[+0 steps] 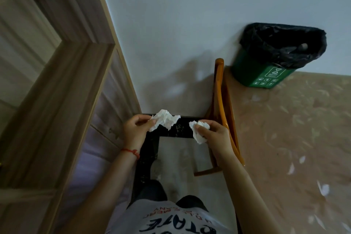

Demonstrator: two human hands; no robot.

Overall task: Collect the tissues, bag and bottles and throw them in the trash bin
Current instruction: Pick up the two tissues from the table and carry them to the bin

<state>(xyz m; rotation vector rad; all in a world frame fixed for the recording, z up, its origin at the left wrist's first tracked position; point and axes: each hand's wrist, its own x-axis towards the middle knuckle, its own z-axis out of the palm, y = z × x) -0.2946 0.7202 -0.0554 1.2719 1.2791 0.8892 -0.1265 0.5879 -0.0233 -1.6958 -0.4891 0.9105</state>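
My left hand pinches a crumpled white tissue in front of my body. My right hand grips a second crumpled white tissue. Both hands are held above the floor near the wall. The green trash bin with a black liner stands against the wall, up and to the right of my right hand; something grey lies inside it. No bottles or bag are in view.
A wooden chair stands between my right hand and the bin. A wooden door frame fills the left side. The patterned tan floor spreads to the right, with a dark border strip below my hands.
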